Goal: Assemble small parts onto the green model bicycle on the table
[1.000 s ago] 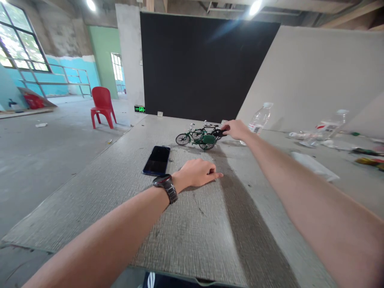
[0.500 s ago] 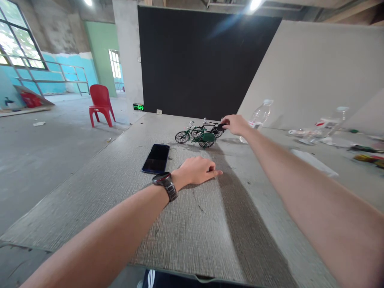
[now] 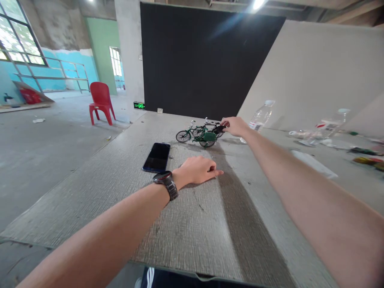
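Two small model bicycles stand upright close together on the table [image 3: 126,200]. The nearer one is a green model bicycle [image 3: 209,137] with a green box over its rear wheel. Just behind it is a black model bicycle [image 3: 220,129], partly hidden by the green one. My right hand [image 3: 234,126] reaches far forward, its fingers closed on the rear of the black model bicycle. Resting on the tabletop nearer to me, my left hand [image 3: 198,170] is loosely curled, with nothing visible in it. A dark watch [image 3: 167,184] is on my left wrist, and a phone [image 3: 157,157] lies flat just beyond.
Beyond my right hand stands a clear plastic bottle [image 3: 261,116]; another bottle [image 3: 333,124] is farther right among wrappers and scraps. A white sheet [image 3: 315,163] lies right of my right forearm. A black panel [image 3: 204,60] backs the table. A red chair [image 3: 101,102] stands on the floor at left.
Both hands, the model bicycles and the phone stay in nearly the same places. The whole view has shifted very slightly.
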Action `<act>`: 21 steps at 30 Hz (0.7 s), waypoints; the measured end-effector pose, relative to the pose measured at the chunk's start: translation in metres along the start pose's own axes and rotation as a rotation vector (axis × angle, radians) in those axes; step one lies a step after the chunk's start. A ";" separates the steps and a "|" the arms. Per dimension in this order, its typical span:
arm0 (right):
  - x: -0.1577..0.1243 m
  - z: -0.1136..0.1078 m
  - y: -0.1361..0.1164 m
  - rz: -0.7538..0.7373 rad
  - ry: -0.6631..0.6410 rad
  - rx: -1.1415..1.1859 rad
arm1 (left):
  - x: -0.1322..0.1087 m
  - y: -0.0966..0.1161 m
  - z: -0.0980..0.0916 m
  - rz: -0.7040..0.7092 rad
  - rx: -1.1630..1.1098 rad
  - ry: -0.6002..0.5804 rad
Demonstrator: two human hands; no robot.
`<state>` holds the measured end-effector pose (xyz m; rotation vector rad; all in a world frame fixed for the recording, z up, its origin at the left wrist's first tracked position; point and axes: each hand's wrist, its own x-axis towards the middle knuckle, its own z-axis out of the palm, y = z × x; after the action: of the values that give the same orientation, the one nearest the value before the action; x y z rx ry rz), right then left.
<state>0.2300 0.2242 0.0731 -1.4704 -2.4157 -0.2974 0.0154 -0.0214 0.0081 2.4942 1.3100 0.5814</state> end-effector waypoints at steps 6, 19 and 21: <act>-0.006 -0.020 -0.016 0.014 0.202 0.007 | 0.001 -0.001 0.000 0.023 -0.010 -0.003; -0.012 -0.025 -0.072 -0.261 0.074 -0.504 | -0.003 0.005 -0.006 -0.001 -0.001 -0.012; -0.013 -0.021 -0.073 -0.238 0.095 -0.525 | -0.003 0.006 -0.005 0.006 0.005 0.013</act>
<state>0.1737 0.1731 0.0868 -1.3040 -2.5504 -1.0977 0.0153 -0.0272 0.0145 2.5028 1.3108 0.5975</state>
